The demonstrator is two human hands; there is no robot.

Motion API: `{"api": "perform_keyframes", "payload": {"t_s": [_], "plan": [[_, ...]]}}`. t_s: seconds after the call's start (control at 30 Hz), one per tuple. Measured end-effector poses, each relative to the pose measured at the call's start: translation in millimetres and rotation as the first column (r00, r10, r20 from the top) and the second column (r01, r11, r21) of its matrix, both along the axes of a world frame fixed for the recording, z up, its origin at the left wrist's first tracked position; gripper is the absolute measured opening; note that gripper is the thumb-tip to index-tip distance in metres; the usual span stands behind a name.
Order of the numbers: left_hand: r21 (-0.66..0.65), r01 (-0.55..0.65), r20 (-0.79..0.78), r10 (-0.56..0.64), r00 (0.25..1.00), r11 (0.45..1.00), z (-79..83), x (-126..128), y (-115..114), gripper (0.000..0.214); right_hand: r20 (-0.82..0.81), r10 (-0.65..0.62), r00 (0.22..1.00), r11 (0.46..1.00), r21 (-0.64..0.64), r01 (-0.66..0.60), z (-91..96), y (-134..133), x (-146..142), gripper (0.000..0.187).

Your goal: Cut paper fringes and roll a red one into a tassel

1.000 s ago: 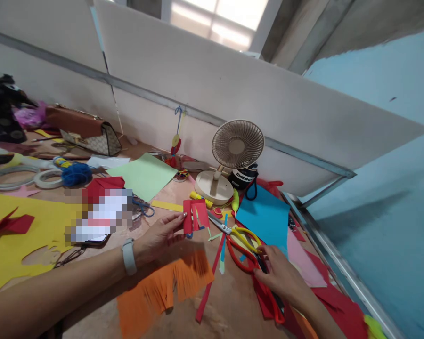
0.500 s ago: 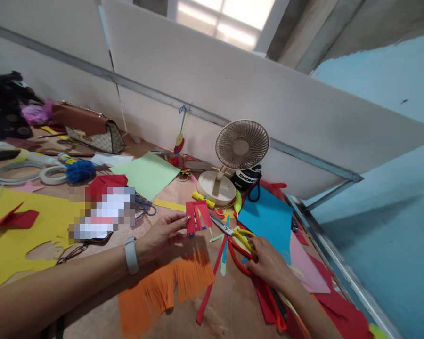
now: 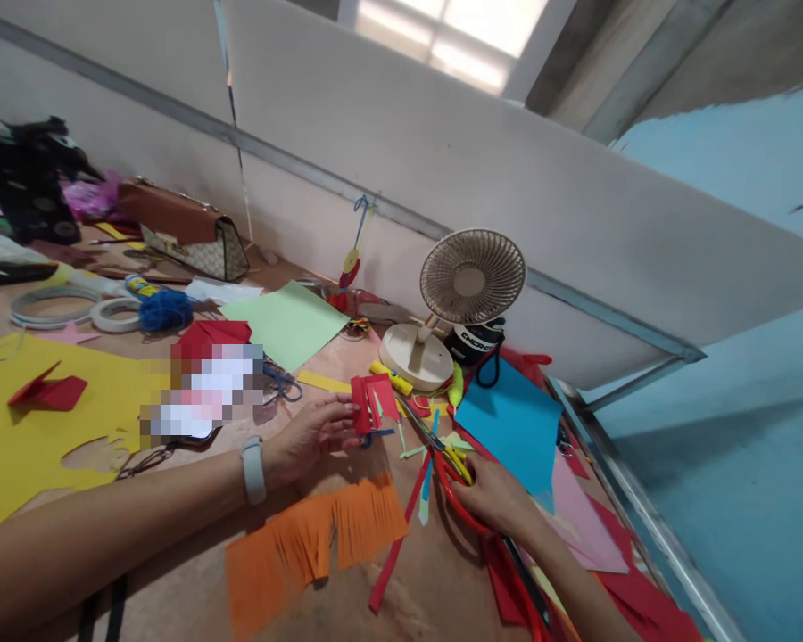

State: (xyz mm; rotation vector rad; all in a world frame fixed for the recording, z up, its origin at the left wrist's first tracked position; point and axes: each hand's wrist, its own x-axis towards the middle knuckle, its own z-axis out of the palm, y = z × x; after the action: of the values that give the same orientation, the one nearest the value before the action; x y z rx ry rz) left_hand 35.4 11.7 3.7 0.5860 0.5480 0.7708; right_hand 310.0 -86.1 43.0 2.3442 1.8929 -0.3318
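My left hand (image 3: 318,437), with a watch band on its wrist, pinches a small red paper piece (image 3: 386,401) with slits cut in it. In my right hand (image 3: 492,490) is a pair of scissors (image 3: 434,439) with one red and one yellow handle. The blades look closed or nearly so, and their tips reach the right edge of the red paper. Under my hands lie an orange fringed paper (image 3: 368,528), a long red strip (image 3: 396,544) and a blue strip (image 3: 426,490).
A small fan (image 3: 472,278) stands at the back by a black strap-handled object (image 3: 475,341). Blue paper (image 3: 509,415) lies right; light green (image 3: 287,325) and yellow paper (image 3: 100,374) lie left. Farther left are tape rolls (image 3: 115,315), blue yarn (image 3: 165,310) and a handbag (image 3: 187,232).
The scissor blades have come closer together, and their handles have drawn together in my right hand. My left hand's fingers have shifted slightly on the red paper. The view has shifted a little.
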Motion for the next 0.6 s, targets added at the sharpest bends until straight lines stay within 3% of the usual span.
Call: {"api": "perform_keyframes", "payload": {"t_s": [0.17,0.33,0.47,0.57,0.6], "plan": [[0.025,0.028,0.047,-0.029,0.998,0.999,-3.7,0.4,2.6,0.019,0.003,-0.054,0.999,0.998,0.02,0.054,-1.7,-3.2,1.1,0.027],[0.029,0.003,0.016,-0.003,1.0,1.0,-4.6,0.8,3.7,0.02,-0.257,-0.036,0.966,0.996,0.066,0.055,3.7,-9.8,3.5,0.028],[0.028,-0.012,-0.018,0.013,1.0,1.0,0.8,1.4,2.2,0.018,-0.593,-0.048,0.804,0.992,0.064,0.106,9.7,-19.3,-7.3,0.03],[0.056,-0.044,-0.068,0.048,0.997,0.997,3.7,2.6,0.6,0.018,-0.724,-0.168,0.669,0.977,-0.03,0.213,11.0,-32.9,-14.5,0.033],[0.075,-0.061,-0.079,0.066,0.995,0.995,4.0,3.0,0.2,0.018,-0.735,-0.161,0.658,0.984,-0.065,0.168,10.2,-38.2,-15.6,0.034]]}}
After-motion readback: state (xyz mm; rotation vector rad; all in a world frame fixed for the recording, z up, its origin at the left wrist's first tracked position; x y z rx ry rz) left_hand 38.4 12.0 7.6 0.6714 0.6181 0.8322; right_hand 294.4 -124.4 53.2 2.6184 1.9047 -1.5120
